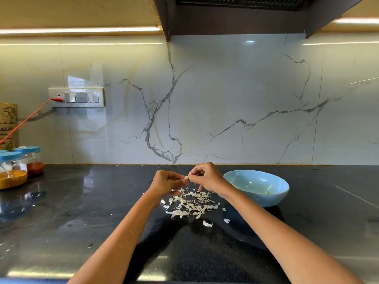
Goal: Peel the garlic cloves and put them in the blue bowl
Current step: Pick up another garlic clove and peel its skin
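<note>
A small pale garlic clove [186,177] is pinched between my left hand [166,182] and my right hand [206,177], both held a little above the black counter. Each hand grips the clove with thumb and fingertips. Below them lies a heap of white garlic skins [190,202]. One loose white piece [207,223] lies nearer to me. The blue bowl [258,187] stands just right of my right hand; a pale bit shows low inside it.
Two blue-lidded jars [12,170] with orange and red powder stand at the far left of the black counter [82,212]. A switch plate [77,97] with a red cable is on the marble wall. A dark hood hangs overhead.
</note>
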